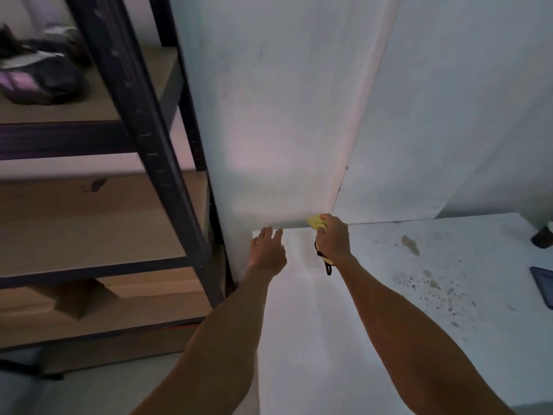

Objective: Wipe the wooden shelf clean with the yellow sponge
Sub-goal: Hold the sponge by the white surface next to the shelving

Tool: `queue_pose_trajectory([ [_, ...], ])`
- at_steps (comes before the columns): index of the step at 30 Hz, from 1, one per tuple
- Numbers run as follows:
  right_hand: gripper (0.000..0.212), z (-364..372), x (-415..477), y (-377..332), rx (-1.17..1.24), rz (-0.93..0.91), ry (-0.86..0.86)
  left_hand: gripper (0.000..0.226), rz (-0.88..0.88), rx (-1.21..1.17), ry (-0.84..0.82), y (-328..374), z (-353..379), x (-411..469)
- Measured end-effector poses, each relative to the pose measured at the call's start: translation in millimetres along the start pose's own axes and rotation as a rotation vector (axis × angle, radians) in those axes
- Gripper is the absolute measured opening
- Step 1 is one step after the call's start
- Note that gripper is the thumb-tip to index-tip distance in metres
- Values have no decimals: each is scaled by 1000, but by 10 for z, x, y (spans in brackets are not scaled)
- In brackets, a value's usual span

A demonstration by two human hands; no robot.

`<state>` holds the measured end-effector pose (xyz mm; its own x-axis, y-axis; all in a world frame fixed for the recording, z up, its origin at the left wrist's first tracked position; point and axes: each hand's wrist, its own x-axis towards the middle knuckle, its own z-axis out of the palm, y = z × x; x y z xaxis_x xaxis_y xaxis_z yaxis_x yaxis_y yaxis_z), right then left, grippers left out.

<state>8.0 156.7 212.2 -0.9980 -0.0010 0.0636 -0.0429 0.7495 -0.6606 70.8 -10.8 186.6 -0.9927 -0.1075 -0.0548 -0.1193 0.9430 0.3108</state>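
Head view: right hand [333,238] clutching yellow sponge [315,221], left hand [267,250] spread.

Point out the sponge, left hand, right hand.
sponge [314,220], head view, yellow part showing past the fingers
left hand [267,250], head view, back of hand
right hand [333,237], head view, back of hand

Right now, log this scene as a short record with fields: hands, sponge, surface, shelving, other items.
right hand: closed on the yellow sponge, pressed where the white surface meets the wall
left hand: open, fingers spread, flat on the white surface near its left edge
wrist: dark strap hangs from the right wrist
surface state: brown stains and dark specks on its right part
shelving: black metal rack with wooden shelves at left, not being touched
rack contents: dark shoes on an upper shelf
right edge: dark flat object, unclear
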Motion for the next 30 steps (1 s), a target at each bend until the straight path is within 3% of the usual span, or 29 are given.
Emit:
queue_pose_trajectory([
  [8,48,1168,562,695,-91,-126,-119,55,-107,16,-135,-328,961,720],
  [13,63,1753,524,1328,-426,-235,-311,56,-130,19,-163,-434,1656,994],
  [18,64,1916,513,1495,-521,-284,-274,59,-177,42,-98,-479,2161,996],
  [24,64,2006,569,1549,-542,-302,-294,60,-185,105,-28,-471,2278,978],
  [30,61,2005,600,1520,-524,-248,-362,60,-176,65,-141,-498,2116,993],
])
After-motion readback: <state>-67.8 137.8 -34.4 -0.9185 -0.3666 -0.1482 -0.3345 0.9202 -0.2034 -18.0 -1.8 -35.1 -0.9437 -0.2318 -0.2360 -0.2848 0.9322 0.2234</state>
